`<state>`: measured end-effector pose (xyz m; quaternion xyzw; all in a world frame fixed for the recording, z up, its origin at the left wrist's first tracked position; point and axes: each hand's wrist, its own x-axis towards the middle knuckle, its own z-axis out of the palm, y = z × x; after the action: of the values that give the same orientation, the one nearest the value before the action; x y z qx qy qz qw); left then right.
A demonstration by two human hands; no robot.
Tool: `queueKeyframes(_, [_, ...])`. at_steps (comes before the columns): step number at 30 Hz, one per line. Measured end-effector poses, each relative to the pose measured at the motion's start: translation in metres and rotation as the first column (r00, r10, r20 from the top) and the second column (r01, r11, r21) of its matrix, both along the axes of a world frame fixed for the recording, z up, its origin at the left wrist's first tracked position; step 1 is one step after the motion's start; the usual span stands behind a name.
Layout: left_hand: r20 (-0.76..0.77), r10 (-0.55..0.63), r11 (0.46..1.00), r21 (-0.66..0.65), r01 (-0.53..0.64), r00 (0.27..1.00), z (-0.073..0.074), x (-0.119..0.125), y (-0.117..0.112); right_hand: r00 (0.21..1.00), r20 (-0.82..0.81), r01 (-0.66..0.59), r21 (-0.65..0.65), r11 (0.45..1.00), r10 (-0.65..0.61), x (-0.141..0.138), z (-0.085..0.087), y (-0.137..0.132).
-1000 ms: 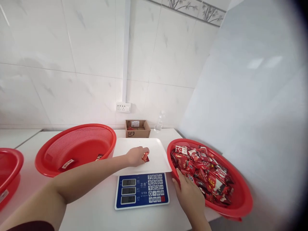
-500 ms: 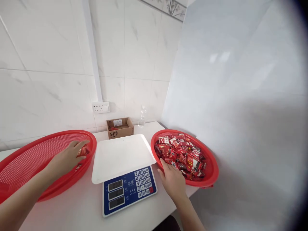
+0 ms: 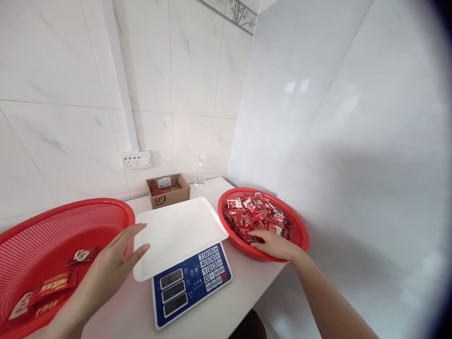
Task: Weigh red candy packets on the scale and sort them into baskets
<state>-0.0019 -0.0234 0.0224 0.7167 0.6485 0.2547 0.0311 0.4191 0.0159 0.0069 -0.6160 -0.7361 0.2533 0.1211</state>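
My left hand (image 3: 115, 263) hovers open, fingers stretched out, over the near rim of the left red basket (image 3: 116, 212), holding nothing. That basket holds a few red packets (image 3: 52, 285). My right hand (image 3: 273, 244) reaches into the right red basket (image 3: 300, 233) and lies on the heap of red snack packets (image 3: 256, 214); its fingertips are hidden among them. Between the baskets stands a blue digital scale (image 3: 192, 282) with a bare white weighing tray (image 3: 178, 230).
A small open cardboard box (image 3: 168, 189) and a clear plastic bottle (image 3: 200, 170) stand at the back by the tiled wall. A wall socket (image 3: 137, 160) sits above them. A white panel closes off the right side. The white table's edge (image 3: 247, 306) runs close in front.
My left hand carried a red packet from the scale tray to the left basket, released it and drew back open. My right hand moved from the right basket's rim into its packets.
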Motion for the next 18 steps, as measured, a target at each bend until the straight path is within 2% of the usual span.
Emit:
queueKeyframes(3, [0.061,-0.097,0.995,-0.022,0.098,0.993,-0.002,0.018,0.004,0.994,0.112,0.005,-0.036,0.999,-0.001,0.002,-0.008,0.012])
queueKeyframes(6, [0.125,-0.171,0.984,-0.017,0.175,0.977,-0.002,0.029,0.007,0.981,0.163,0.107,-0.015,0.994,-0.103,-0.007,-0.018,0.023])
queueKeyframes(8, [0.154,-0.214,0.976,-0.003,0.217,0.965,-0.001,0.031,0.008,0.968,0.167,0.183,0.045,0.982,-0.188,-0.012,-0.019,0.029])
queueKeyframes(10, [0.18,-0.23,0.973,0.003,0.233,0.956,-0.001,0.029,0.009,0.948,0.152,0.265,0.113,0.958,-0.28,-0.013,-0.014,0.033])
queueKeyframes(14, [0.214,-0.211,0.975,-0.016,0.22,0.954,-0.001,0.024,0.01,0.909,0.05,0.39,0.242,0.888,-0.413,-0.017,0.01,0.043])
queueKeyframes(16, [0.219,-0.211,0.975,-0.022,0.221,0.953,-0.001,0.023,0.012,0.915,-0.018,0.391,0.28,0.877,-0.403,-0.03,0.021,0.048])
queueKeyframes(18, [0.217,-0.214,0.974,-0.024,0.224,0.953,-0.002,0.022,0.013,0.94,-0.077,0.34,0.292,0.894,-0.333,-0.053,0.029,0.051])
